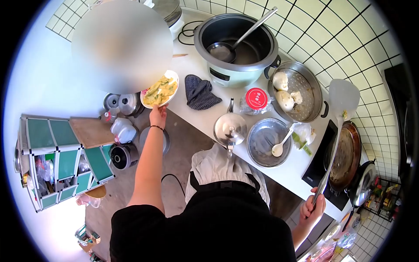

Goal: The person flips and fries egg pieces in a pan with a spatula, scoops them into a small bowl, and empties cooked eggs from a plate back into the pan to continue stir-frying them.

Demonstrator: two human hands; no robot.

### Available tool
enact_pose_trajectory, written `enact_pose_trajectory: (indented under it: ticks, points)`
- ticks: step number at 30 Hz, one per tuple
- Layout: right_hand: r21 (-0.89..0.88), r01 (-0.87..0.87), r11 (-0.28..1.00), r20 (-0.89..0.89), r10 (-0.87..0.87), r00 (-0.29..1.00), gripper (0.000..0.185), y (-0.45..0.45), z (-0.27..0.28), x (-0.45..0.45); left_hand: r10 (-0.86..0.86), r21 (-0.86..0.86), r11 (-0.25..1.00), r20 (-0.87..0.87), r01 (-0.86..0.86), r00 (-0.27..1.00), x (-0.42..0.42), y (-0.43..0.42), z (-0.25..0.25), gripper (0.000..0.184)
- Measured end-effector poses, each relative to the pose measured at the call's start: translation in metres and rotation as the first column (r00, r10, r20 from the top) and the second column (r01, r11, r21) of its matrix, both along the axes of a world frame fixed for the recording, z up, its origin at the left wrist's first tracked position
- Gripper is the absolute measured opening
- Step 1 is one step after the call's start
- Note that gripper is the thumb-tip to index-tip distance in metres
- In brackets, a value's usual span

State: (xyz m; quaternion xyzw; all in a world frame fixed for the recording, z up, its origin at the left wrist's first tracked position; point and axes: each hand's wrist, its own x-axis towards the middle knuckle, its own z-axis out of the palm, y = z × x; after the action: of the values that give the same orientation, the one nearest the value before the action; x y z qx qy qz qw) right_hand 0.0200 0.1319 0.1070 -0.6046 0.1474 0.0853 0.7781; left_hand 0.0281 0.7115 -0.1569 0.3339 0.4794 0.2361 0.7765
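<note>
My left hand (159,115) is closed on the near rim of a white plate (174,77) and holds it out at the left, beyond the counter's edge. Yellow egg with green bits (160,91) lies on the plate. At the lower right, my right hand (313,207) is wrapped round the long handle of a metal spatula (344,97). The spatula's broad blade points up and away, above a brown-rimmed frying pan (345,159), with a bit of food stuck near its neck.
A large cooker pot (235,77) with a ladle stands at the back. Nearer are a steamer (309,72) with buns, a red-lidded jar (256,99), a kettle (230,129), a metal basin (260,150) and a dark cloth (198,92). A blurred area hides the upper left.
</note>
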Motion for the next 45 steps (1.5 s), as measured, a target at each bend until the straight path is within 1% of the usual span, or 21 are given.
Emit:
enact_pose_trajectory:
  ticks: [2, 6, 12, 14, 17, 20, 23, 26, 32, 34, 35, 36, 37, 38, 39, 40, 41, 42, 45]
  points:
    - [0.007, 0.038, 0.999, 0.0, -0.038, 0.999, 0.037, 0.004, 0.001, -0.005, -0.023, -0.005, 1.0, 0.019, 0.023, 1.0, 0.009, 0.01, -0.012, 0.022]
    - [0.032, 0.059, 0.998, 0.031, -0.06, 0.998, 0.037, 0.008, 0.0, -0.012, -0.011, -0.037, 0.999, 0.015, 0.012, 1.0, 0.023, 0.023, -0.028, 0.025]
    - [0.042, 0.095, 0.995, 0.028, -0.096, 0.995, 0.037, 0.015, 0.0, -0.019, -0.014, -0.045, 0.999, 0.006, 0.015, 1.0, 0.034, 0.027, -0.034, 0.024]
    - [0.045, 0.102, 0.994, 0.022, -0.103, 0.994, 0.037, 0.016, 0.0, -0.021, -0.004, -0.046, 0.999, 0.01, 0.004, 1.0, 0.037, 0.025, -0.029, 0.023]
    - [0.052, 0.108, 0.993, 0.014, -0.109, 0.994, 0.037, 0.016, -0.005, -0.023, -0.06, -0.059, 0.996, 0.044, 0.062, 0.997, 0.037, 0.032, -0.041, 0.025]
    - [0.041, 0.144, 0.989, -0.01, -0.144, 0.99, 0.037, 0.018, -0.008, -0.026, -0.098, -0.064, 0.993, 0.0, 0.098, 0.995, 0.039, 0.033, -0.047, 0.027]
    - [0.052, 0.135, 0.989, -0.015, -0.135, 0.991, 0.037, 0.017, -0.011, -0.028, -0.13, -0.064, 0.989, -0.002, 0.13, 0.991, 0.04, 0.032, -0.056, 0.03]
    - [0.041, 0.138, 0.99, -0.015, -0.137, 0.99, 0.036, 0.018, -0.012, -0.03, -0.204, -0.053, 0.978, -0.016, 0.203, 0.979, 0.042, 0.035, -0.06, 0.032]
    - [0.09, 0.169, 0.982, -0.027, -0.167, 0.986, 0.036, 0.013, -0.018, -0.035, -0.219, -0.099, 0.972, -0.05, 0.214, 0.974, 0.045, 0.033, -0.064, 0.032]
    - [0.123, 0.126, 0.984, -0.044, -0.121, 0.992, 0.036, 0.01, -0.023, -0.035, -0.178, -0.081, 0.982, -0.083, 0.171, 0.981, 0.039, 0.037, -0.069, 0.03]
    - [0.126, 0.136, 0.983, -0.042, -0.132, 0.99, 0.035, 0.007, -0.022, -0.039, -0.191, -0.085, 0.979, -0.089, 0.184, 0.977, 0.045, 0.036, -0.076, 0.029]
    - [0.08, 0.194, 0.978, -0.108, -0.186, 0.977, 0.034, 0.013, -0.016, -0.04, -0.17, -0.061, 0.984, -0.08, 0.166, 0.982, 0.045, 0.042, -0.09, 0.028]
    - [0.053, 0.225, 0.973, -0.137, -0.217, 0.967, 0.032, 0.02, -0.012, -0.039, -0.278, -0.076, 0.959, -0.061, 0.273, 0.959, 0.041, 0.056, -0.101, 0.026]
    - [0.048, 0.23, 0.972, -0.14, -0.222, 0.965, 0.031, 0.032, 0.001, -0.035, -0.274, -0.046, 0.961, -0.063, 0.272, 0.96, 0.041, 0.057, -0.104, 0.025]
    - [0.062, 0.188, 0.98, -0.159, -0.177, 0.971, 0.03, 0.029, 0.0, -0.034, -0.32, -0.052, 0.947, -0.038, 0.318, 0.947, 0.038, 0.061, -0.106, 0.026]
    - [0.053, 0.184, 0.982, -0.168, -0.173, 0.971, 0.03, 0.033, 0.003, -0.034, -0.34, -0.05, 0.94, -0.027, 0.338, 0.94, 0.038, 0.069, -0.113, 0.027]
    - [0.07, 0.179, 0.981, -0.184, -0.164, 0.969, 0.03, 0.034, 0.003, -0.034, -0.312, -0.085, 0.948, -0.071, 0.306, 0.947, 0.036, 0.076, -0.122, 0.027]
    - [0.102, 0.127, 0.987, -0.157, -0.11, 0.981, 0.03, 0.03, -0.002, -0.035, -0.333, -0.091, 0.942, -0.108, 0.325, 0.937, 0.039, 0.072, -0.109, 0.027]
    - [0.118, 0.092, 0.989, -0.17, -0.071, 0.983, 0.03, 0.03, -0.003, -0.035, -0.257, -0.098, 0.964, -0.091, 0.248, 0.962, 0.044, 0.056, -0.091, 0.033]
